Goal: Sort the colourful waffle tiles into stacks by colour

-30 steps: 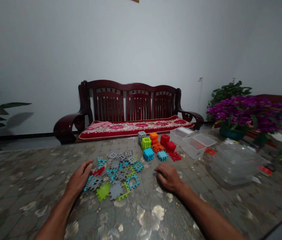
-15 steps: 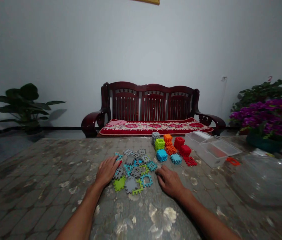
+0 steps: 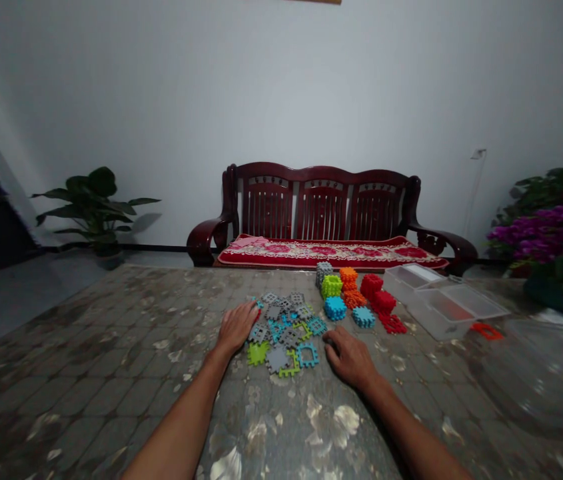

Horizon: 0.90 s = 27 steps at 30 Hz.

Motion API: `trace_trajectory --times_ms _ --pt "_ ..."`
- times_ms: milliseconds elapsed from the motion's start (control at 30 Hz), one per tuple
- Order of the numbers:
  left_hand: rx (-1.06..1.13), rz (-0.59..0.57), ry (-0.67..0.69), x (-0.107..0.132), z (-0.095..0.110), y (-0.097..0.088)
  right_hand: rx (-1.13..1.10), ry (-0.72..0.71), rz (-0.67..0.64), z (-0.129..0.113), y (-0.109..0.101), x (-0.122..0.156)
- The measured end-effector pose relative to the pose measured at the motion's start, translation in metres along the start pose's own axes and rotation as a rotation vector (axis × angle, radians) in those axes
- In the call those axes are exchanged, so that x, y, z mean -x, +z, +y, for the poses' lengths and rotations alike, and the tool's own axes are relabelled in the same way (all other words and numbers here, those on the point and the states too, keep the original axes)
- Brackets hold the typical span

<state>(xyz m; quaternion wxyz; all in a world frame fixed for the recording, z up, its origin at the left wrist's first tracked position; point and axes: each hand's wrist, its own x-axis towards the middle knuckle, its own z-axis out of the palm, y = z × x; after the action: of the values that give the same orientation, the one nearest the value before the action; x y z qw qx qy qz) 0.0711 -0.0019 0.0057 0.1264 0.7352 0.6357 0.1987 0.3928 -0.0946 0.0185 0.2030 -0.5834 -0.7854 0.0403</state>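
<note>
The loose pieces [image 3: 277,358] lie just below the frame's centre. The left hand [image 3: 236,328] rests flat at their left edge, released; the right hand [image 3: 348,357] is curled, its grip unclear. Overlapping pieces probably lift best singly, by a toothed edge.

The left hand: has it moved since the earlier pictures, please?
Yes: judged against the bright blue stack, the left hand has moved rightward, closer to it.

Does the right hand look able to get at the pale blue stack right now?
Probably yes: the right hand lies just short of the pale blue stack, with nothing visible between them. The bright blue stack sits to one side, not in the way.
</note>
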Motion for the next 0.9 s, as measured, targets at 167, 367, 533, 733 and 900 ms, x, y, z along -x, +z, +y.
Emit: trace_trajectory --times_ms 167,367,533,733,900 --pt "0.022 0.017 -0.003 -0.001 -0.0015 -0.001 0.009 0.008 0.021 0.0003 0.0016 0.0004" --pt "0.065 0.038 -0.006 -0.0023 -0.0022 -0.0034 0.019 -0.009 0.034 0.0012 0.0045 0.0002" --pt "0.124 0.055 -0.029 -0.0007 -0.0004 -0.0071 0.041 -0.011 0.027 -0.0006 0.0036 0.0004" --pt "0.153 0.066 -0.048 0.0007 -0.0006 -0.0083 0.054 -0.04 0.045 0.0001 0.0058 0.0021" --pt "0.179 0.075 -0.023 0.0006 -0.0032 -0.0054 0.048 -0.064 0.033 0.0034 0.0102 0.003"
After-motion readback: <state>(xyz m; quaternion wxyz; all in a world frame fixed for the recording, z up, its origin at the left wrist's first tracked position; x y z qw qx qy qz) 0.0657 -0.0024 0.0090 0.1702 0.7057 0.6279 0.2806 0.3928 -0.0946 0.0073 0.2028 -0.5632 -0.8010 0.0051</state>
